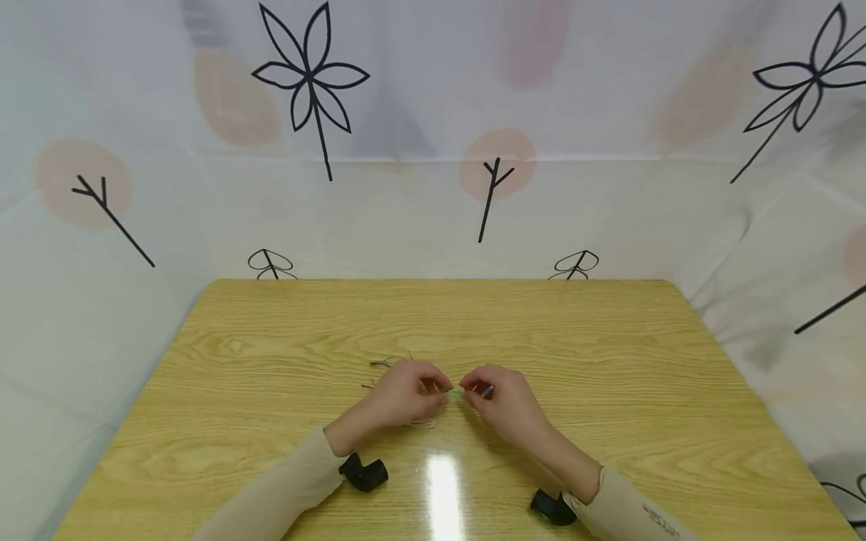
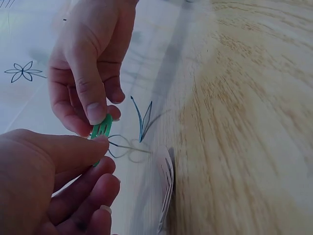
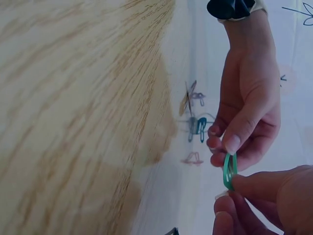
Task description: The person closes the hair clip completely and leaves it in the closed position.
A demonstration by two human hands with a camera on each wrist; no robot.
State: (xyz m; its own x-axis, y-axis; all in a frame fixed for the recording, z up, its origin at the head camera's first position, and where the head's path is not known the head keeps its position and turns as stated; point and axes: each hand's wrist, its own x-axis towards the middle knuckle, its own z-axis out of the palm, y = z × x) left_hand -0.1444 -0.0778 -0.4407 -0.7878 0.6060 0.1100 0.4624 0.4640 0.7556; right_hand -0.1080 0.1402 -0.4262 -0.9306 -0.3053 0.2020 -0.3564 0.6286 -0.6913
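A small green snap hair clip [image 2: 101, 126] is pinched at both ends between my two hands, above the table. My left hand [image 1: 406, 391] holds one end between thumb and fingers, with the other fingers loosely curled. Opposite it, my right hand [image 1: 507, 402] pinches the other end with thumb and fingertips. In the right wrist view, the green clip [image 3: 229, 171] shows a long, narrow loop with slots, its ends covered by the fingertips. Beyond the left hand lie a teal clip [image 3: 202, 128], a purple clip [image 3: 198, 96] and a pink clip [image 3: 194, 158].
The wooden table [image 1: 595, 338] spreads out around the hands, a patterned cloth [image 1: 399, 210] hanging behind it. A pale pink clip [image 2: 165, 191] and a blue clip [image 2: 142, 122] lie near the hands. Dark clips [image 1: 380, 363] show past the left hand.
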